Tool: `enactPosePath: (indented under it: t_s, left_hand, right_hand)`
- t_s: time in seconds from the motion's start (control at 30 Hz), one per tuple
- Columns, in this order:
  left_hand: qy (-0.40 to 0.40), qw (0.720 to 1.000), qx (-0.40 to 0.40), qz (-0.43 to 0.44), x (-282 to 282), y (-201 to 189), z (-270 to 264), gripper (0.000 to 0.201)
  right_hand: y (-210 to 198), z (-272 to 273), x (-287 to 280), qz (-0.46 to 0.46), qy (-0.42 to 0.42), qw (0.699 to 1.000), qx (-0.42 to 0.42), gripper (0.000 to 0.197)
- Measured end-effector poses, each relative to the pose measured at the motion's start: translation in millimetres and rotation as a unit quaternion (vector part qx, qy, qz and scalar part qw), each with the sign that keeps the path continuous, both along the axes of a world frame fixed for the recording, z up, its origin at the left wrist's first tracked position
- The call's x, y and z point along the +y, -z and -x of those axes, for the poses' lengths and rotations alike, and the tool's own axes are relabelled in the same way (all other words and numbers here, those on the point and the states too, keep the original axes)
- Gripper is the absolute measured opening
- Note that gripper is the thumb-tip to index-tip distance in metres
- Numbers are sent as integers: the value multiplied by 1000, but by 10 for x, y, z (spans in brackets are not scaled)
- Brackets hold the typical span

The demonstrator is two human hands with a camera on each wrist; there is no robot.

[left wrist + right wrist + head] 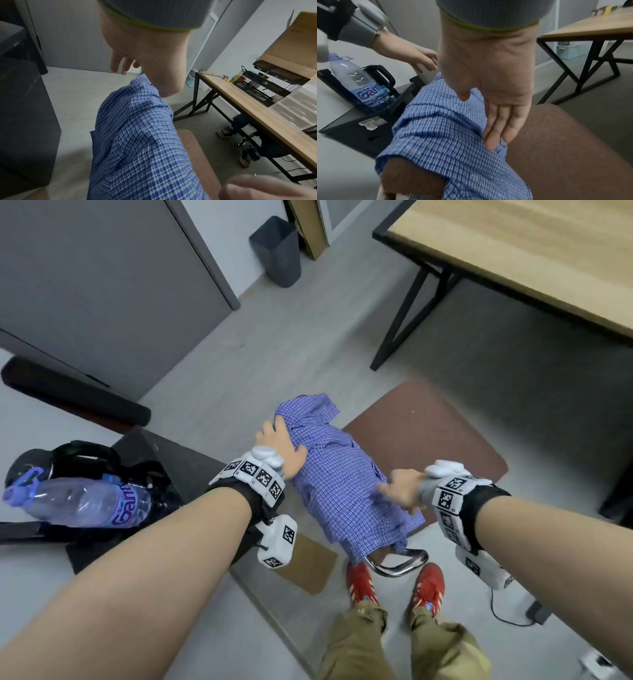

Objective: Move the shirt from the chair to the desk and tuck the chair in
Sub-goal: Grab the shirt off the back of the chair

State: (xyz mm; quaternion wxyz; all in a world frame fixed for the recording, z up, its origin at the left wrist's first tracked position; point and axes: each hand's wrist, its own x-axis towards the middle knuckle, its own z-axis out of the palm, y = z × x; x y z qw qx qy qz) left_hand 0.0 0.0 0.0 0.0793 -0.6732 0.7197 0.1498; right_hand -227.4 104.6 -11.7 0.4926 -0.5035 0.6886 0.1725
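Bare left hand (279, 445): palm down on far end of shirt (337, 477), fingers spread and relaxed, arm reaching forward.
Right hand (402, 491): fingers (498, 129) straight, pressed flat on shirt's near side; thumb possibly tucking under cloth, blurry.
Shirt: blue check, draped over brown chair (424, 433) backrest.
Desk (534, 258): wooden top, black frame, well apart from chair, upper right.
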Motion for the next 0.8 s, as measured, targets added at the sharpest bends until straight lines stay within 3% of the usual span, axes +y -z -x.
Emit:
enactPosePath:
  t_s: [0.1, 0.23, 0.4, 0.47, 0.63, 0.73, 0.8]
  left_hand:
    - [-21, 1000, 8, -2, -80, 73, -18, 79]
    - [-28, 998, 48, -31, -250, 168, -14, 86]
    - [-63, 988, 122, -71, -335, 245, 9, 96]
    - [-70, 988, 123, -67, -347, 240, 10, 92]
    - [-38, 991, 45, -120, -354, 219, 2, 74]
    - [0, 992, -10, -129, -352, 159, 41, 40]
    - [18, 989, -50, -139, -344, 82, 57, 29]
  right_hand:
    - [37, -67, 84, -116, 38, 992, -36, 73]
    - [128, -156, 162, -201, 164, 960, -104, 83]
    - [231, -269, 235, -285, 312, 894, -149, 94]
    - [227, -293, 253, -269, 343, 887, -154, 85]
    - [153, -255, 178, -198, 368, 889, -185, 34]
    - [129, -292, 125, -180, 377, 884, -211, 23]
    - [178, -327, 114, -169, 389, 879, -220, 27]
